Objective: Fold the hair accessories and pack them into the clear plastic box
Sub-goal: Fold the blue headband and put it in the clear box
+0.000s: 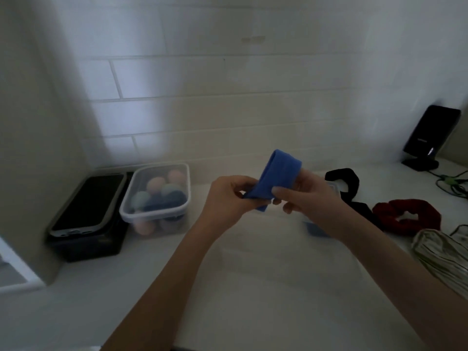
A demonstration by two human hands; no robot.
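The blue stretch-fabric headband (276,177) is held in the air above the white tabletop (253,274), doubled over so that its looped end stands up and away from me. My left hand (228,196) pinches the lower, gathered end between thumb and fingertips; my right hand (306,196) is curled round the other side, with its thumb pressed on the front face of the fabric. Both hands are thus clamped on the band, close together, which keeps the layers aligned while I make the fold; I judge the folding to be under way and not finished.

Directly beneath my right hand, partly hidden by it, lies what appears to be the clear plastic box (316,230), with something blue already inside; holding the band just above it should keep the drop short.

To the right, within reach, wait a black fabric scrunchie (349,179), a dark red velvet scrunchie (405,215) and a pale striped fabric piece (440,254), probably next in line. Farther right a black phone stand (428,138) leans at the tiled wall (228,84).

To the left, well apart from my work, a lidded clear container of pastel balls (157,196) sits just beside a black bin (86,239) with a dark phone (88,201) lying on top.
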